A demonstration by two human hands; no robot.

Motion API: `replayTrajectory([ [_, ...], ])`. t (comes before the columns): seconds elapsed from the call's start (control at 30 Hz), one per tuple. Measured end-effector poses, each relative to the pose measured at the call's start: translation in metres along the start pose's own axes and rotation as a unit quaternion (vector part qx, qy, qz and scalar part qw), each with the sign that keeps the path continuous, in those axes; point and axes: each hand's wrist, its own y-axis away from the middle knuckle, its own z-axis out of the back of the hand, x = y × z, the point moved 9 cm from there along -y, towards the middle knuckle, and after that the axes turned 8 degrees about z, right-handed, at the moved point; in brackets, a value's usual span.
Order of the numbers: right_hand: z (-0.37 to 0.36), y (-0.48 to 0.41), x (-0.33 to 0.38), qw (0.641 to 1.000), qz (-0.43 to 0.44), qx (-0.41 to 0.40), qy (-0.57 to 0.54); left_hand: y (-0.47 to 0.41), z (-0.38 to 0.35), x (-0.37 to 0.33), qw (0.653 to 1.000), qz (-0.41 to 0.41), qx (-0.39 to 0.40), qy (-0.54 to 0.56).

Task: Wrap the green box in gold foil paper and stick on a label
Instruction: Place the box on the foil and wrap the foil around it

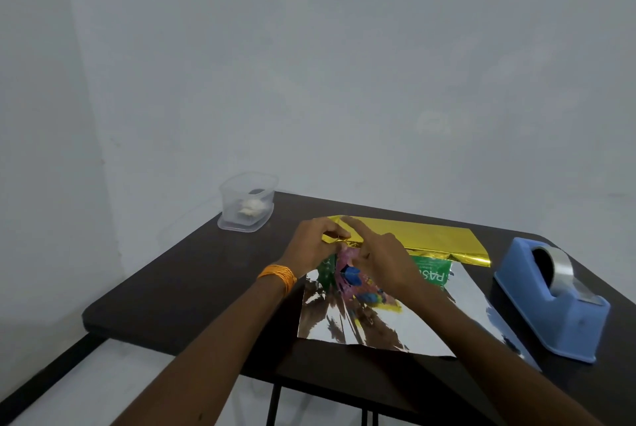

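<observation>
The green box (434,271) lies on the gold foil paper (413,233), whose silver underside (395,322) spreads toward me. The far flap of foil is folded over the box's far edge, gold side up. My left hand (311,243), with an orange thread band at the wrist, pinches the left end of that gold fold. My right hand (382,257) rests over the box with its index finger stretched out, pressing the gold fold beside the left hand. Most of the box is hidden under my hands. No label shows.
A blue tape dispenser (554,298) with a roll of clear tape stands at the right on the dark table (192,281). A clear plastic container (247,200) holding something white sits at the table's far left corner. A pale wall rises behind.
</observation>
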Motion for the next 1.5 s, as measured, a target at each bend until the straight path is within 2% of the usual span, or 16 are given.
replayTrajectory([
  [0.17,0.001,-0.003,-0.002,0.998,-0.007,0.003,0.060,0.000,0.000,-0.001,1.000,-0.006,0.001,-0.005],
  [0.47,0.003,-0.009,-0.005,0.994,-0.062,-0.001,0.085,0.000,0.001,-0.003,1.000,-0.013,0.000,-0.004],
  [0.8,0.016,-0.010,-0.007,0.977,-0.123,-0.030,0.170,0.000,0.000,-0.004,1.000,-0.013,0.009,-0.007],
  [0.97,0.034,-0.008,-0.027,0.966,-0.160,-0.016,0.203,-0.002,0.000,0.000,1.000,-0.010,0.009,0.004],
  [1.13,0.041,-0.004,-0.041,0.977,-0.122,0.010,0.174,-0.002,-0.001,0.000,1.000,-0.009,0.013,0.009],
  [1.27,0.023,-0.017,-0.017,0.998,-0.018,0.041,0.040,-0.004,-0.001,0.000,1.000,-0.004,0.013,-0.009],
  [1.33,0.020,-0.025,-0.010,0.999,0.013,0.037,0.032,-0.003,0.001,-0.001,1.000,-0.001,0.009,-0.015],
  [1.5,0.021,-0.026,-0.033,0.999,0.017,0.011,-0.035,0.000,0.000,-0.005,1.000,0.004,0.013,-0.017],
])
